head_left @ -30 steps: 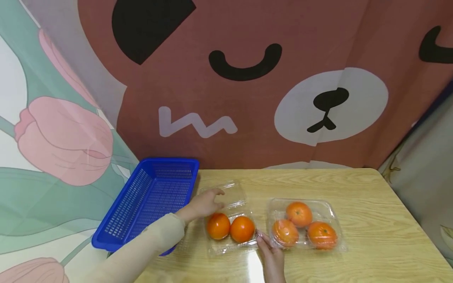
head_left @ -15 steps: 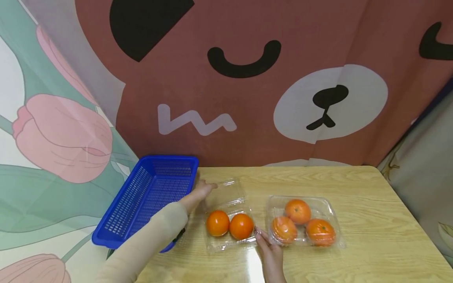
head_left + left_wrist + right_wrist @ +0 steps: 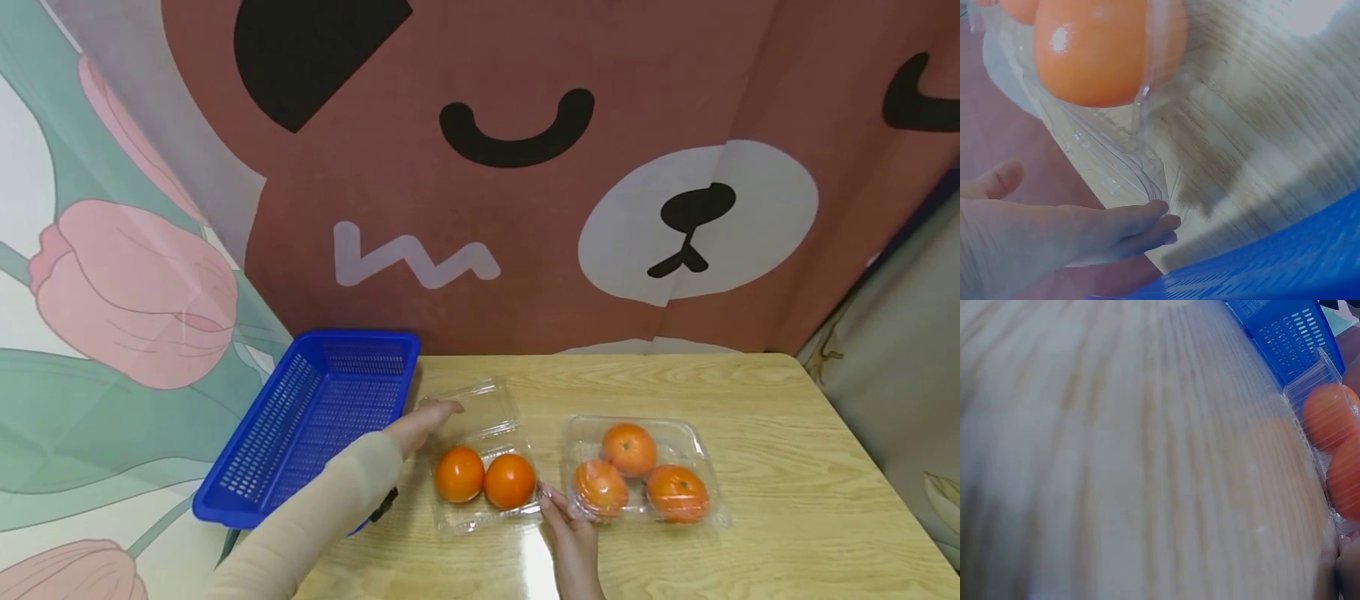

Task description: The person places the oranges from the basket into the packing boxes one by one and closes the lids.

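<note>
A clear plastic clamshell container (image 3: 472,523) lies on the table with its lid (image 3: 480,408) folded back flat. In its tray sit two round, glossy orange fruits (image 3: 510,481). My left hand (image 3: 423,423) is at the lid's left side; in the left wrist view its fingers (image 3: 1141,219) are straight and touch the clear plastic edge, thumb apart. My right hand (image 3: 576,546) pinches the tray's right edge with its fingertips. Only a little of that hand shows at the lower right of the right wrist view.
A blue perforated basket (image 3: 408,375) stands left of the container, close to my left forearm. On the right a second clear container (image 3: 697,446), lid down, holds three orange fruits (image 3: 677,493). A cloth with a bear pattern (image 3: 510,208) hangs behind the wooden table (image 3: 780,467).
My left hand has gone from over the lid to its left side, back toward the far corner and then a little nearer. My right hand stays at the tray's edge.
</note>
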Demonstrator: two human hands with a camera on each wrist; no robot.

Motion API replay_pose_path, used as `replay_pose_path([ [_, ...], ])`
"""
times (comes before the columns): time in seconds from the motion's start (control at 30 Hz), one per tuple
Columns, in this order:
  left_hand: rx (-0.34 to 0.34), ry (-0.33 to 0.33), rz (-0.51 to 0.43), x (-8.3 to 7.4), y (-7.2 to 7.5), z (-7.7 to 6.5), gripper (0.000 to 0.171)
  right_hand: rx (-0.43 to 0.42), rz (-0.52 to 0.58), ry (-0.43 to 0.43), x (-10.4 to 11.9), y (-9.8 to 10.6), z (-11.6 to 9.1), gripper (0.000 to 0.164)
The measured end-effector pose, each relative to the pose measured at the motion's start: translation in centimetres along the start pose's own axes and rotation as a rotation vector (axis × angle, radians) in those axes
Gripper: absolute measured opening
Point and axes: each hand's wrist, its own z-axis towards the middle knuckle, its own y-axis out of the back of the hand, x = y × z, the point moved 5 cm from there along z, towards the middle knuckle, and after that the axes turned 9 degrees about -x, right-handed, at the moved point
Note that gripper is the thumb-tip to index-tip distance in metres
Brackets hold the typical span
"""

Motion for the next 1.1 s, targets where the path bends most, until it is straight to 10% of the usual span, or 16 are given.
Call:
replay_pose_path([
  [0.37, 0.096, 0.073, -0.179, 0.1, 0.6, -0.2, 0.059, -0.005, -0.019, -0.003, -0.2, -0.1, 0.2, 0.046],
  [1.1, -0.111, -0.016, -0.271, -0.3, 2.9, -3.1, 0.084, -0.033, -0.051, 0.030, 0.4, 0.1, 0.0, 0.045],
])
